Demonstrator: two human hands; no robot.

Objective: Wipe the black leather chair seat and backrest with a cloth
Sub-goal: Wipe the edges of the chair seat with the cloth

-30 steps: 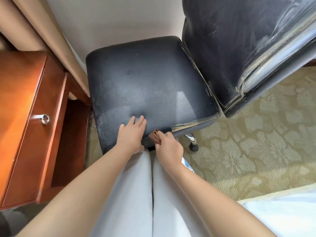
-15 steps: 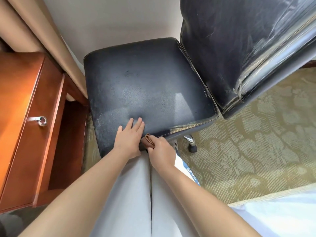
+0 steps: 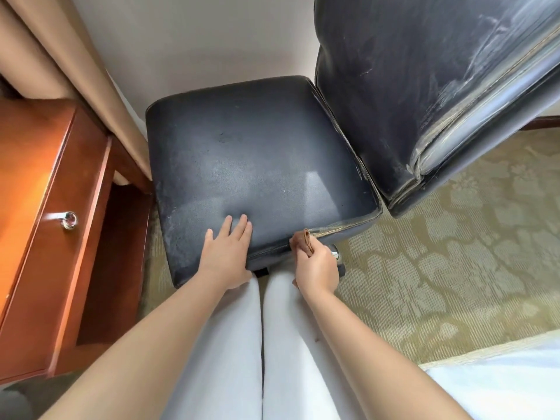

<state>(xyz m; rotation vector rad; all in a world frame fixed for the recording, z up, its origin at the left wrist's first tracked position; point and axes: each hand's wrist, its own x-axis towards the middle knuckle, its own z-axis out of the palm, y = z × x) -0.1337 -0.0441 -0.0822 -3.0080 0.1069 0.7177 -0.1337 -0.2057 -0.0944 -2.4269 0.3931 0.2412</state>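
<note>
The black leather chair seat [image 3: 257, 159] lies in front of me, dusty and dull grey across its near half. Its backrest [image 3: 424, 86] rises at the right, streaked with pale marks and worn along its edge. My left hand [image 3: 225, 256] rests flat on the seat's near edge, fingers straight. My right hand [image 3: 316, 266] grips a small bunched brown cloth [image 3: 303, 239] and holds it against the stitched seam on the seat's front side. Most of the cloth is hidden inside the fist.
A red-brown wooden desk [image 3: 39, 237] with a metal drawer knob [image 3: 69, 219] stands close on the left. A beige curtain [image 3: 60, 56] hangs behind it. Patterned carpet [image 3: 439, 268] lies to the right, a white bed corner [image 3: 500, 386] at lower right. My white-trousered legs [image 3: 257, 344] touch the chair front.
My right hand has slid the cloth rightwards along the seat's front seam, away from my left hand. The left hand stays flat on the seat edge.
</note>
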